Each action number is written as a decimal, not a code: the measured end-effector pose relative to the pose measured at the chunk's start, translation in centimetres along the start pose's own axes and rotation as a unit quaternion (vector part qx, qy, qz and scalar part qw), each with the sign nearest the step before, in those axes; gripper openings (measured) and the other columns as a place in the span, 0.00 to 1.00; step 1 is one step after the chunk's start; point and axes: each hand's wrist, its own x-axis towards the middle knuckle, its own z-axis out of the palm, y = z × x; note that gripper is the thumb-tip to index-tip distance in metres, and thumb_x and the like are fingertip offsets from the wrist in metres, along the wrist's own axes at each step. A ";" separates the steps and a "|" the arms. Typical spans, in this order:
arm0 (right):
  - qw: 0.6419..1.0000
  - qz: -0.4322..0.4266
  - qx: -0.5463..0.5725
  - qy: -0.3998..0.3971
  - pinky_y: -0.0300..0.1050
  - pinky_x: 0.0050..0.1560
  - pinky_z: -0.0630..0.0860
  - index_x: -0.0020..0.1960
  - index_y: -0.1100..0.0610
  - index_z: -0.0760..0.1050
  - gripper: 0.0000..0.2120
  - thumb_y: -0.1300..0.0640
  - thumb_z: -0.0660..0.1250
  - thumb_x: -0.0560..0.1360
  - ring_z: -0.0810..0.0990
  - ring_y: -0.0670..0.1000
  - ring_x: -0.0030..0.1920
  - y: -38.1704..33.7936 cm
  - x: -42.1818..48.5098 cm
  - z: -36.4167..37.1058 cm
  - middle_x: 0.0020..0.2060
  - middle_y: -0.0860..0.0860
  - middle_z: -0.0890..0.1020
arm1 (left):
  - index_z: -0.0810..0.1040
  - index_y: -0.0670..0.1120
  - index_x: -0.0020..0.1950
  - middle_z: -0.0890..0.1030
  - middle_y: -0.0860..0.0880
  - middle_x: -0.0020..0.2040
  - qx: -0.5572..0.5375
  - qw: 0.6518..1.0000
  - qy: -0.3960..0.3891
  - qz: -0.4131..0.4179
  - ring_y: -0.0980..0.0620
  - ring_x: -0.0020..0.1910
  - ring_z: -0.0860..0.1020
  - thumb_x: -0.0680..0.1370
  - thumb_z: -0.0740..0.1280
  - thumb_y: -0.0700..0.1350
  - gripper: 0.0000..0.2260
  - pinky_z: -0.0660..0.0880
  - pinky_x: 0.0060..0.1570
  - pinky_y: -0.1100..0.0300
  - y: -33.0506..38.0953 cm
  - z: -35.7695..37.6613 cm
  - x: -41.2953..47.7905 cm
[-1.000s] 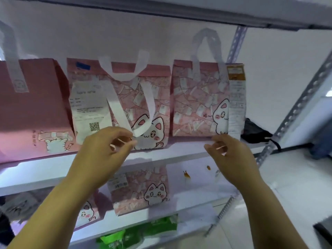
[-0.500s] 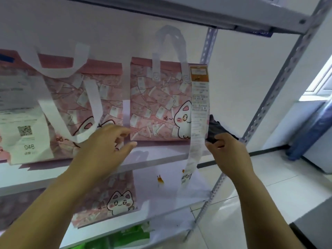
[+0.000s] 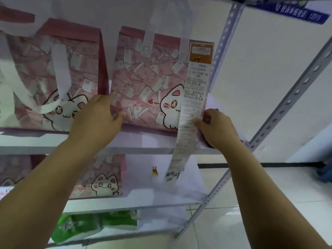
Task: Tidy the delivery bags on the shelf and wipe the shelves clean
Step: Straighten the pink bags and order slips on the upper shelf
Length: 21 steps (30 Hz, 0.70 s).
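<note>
Flat white shelf (image 3: 143, 141); each grip, left hand (image 3: 97, 123) and right hand (image 3: 218, 129), clasps the boxy pink bag (image 3: 143, 78).

Pink cat bags: four. Two at top: left upper bag (image 3: 53, 74) at 10 o'clock, right upper bag (image 3: 149, 83) at 12. Two lower: lower bag (image 3: 100, 178) at 7, edge bag (image 3: 14, 169) at 8, half hidden by forearm.
Receipt (image 3: 195, 90): one, at 1.
Shelf boards: three. Upper board (image 3: 143, 141), middle board (image 3: 152, 199), bottom board (image 3: 161, 220).
Slotted posts: two. Rear post (image 3: 224, 38) at 1, front post (image 3: 291, 94) at 2.
Blue sign (image 3: 301, 14): one.
Green packs (image 3: 107, 221) at 7: count unclear.
Hands: two. Left hand (image 3: 95, 123), right hand (image 3: 219, 132).
</note>
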 end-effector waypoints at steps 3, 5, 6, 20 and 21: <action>0.999 0.002 0.032 0.002 0.40 0.29 0.68 0.40 0.56 0.74 0.09 0.51 0.64 0.76 0.76 0.47 0.32 0.4 0.6 0.2 0.33 0.47 0.79 | 0.73 0.45 0.63 0.77 0.42 0.53 0.002 1.000 -0.003 -0.015 0.42 0.47 0.76 0.75 0.66 0.49 0.18 0.74 0.46 0.51 0.0 0.2 0.1; 0.998 0.008 0.064 0.008 0.43 0.34 0.75 0.42 0.57 0.75 0.09 0.53 0.65 0.76 0.79 0.50 0.34 0.5 0.8 0.1 0.34 0.48 0.81 | 0.75 0.44 0.58 0.78 0.43 0.49 0.002 1.000 -0.001 -0.018 0.43 0.45 0.76 0.74 0.66 0.48 0.14 0.73 0.44 0.52 0.2 0.3 0.1; 0.997 0.011 0.077 0.010 0.45 0.36 0.78 0.42 0.58 0.76 0.09 0.53 0.65 0.76 0.80 0.51 0.34 0.5 1.0 0.0 0.34 0.49 0.81 | 0.75 0.44 0.55 0.78 0.43 0.48 0.005 1.000 0.000 -0.019 0.43 0.44 0.76 0.74 0.66 0.48 0.13 0.73 0.43 0.52 0.2 0.3 0.1; 0.991 0.026 0.126 0.032 0.51 0.42 0.81 0.42 0.62 0.76 0.09 0.56 0.65 0.76 0.82 0.56 0.38 1.0 0.2 -0.2 0.38 0.54 0.83 | 0.74 0.40 0.52 0.74 0.41 0.50 -0.007 0.997 0.018 -0.076 0.42 0.44 0.74 0.73 0.67 0.41 0.09 0.73 0.42 0.49 1.8 0.5 0.0; 0.992 0.026 0.120 0.035 0.47 0.38 0.81 0.41 0.63 0.76 0.10 0.56 0.65 0.76 0.82 0.55 0.37 1.0 -0.1 -0.3 0.37 0.53 0.83 | 0.75 0.41 0.56 0.74 0.41 0.51 -0.013 0.996 0.030 -0.078 0.43 0.44 0.74 0.73 0.66 0.40 0.12 0.72 0.43 0.51 2.0 0.4 -0.1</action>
